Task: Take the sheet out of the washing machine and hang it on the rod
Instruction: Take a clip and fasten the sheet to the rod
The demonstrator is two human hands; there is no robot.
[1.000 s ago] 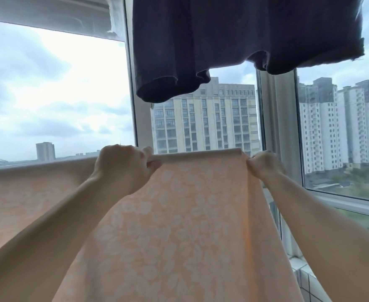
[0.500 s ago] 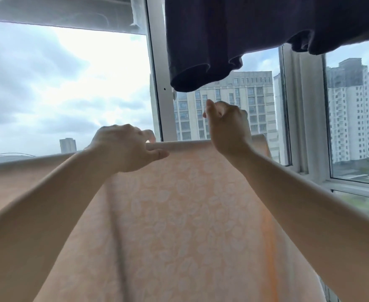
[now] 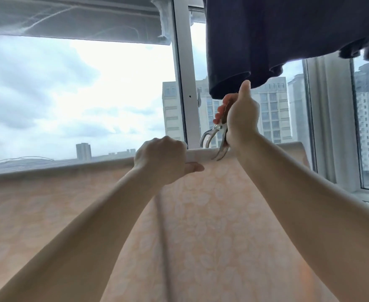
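A peach sheet [image 3: 212,225] with a pale leaf pattern drapes over a horizontal rod, which is hidden under its top fold. My left hand [image 3: 161,162] grips that fold at the middle, fingers curled over the top and thumb pressed on the near side. Just to the right, my right hand [image 3: 240,118] squeezes a metal clip [image 3: 216,139] whose jaws gape over the sheet's top edge.
A dark garment [image 3: 288,40] hangs overhead at the upper right, almost touching my right thumb. Behind the sheet stand a white window frame [image 3: 183,83] and glass, with tall buildings outside. A pale curtain [image 3: 327,118] hangs at the right.
My right hand left the sheet's right end, moved left along the top fold and now holds a metal clip spread over the fold. My left hand kept its grip. The view swung left.
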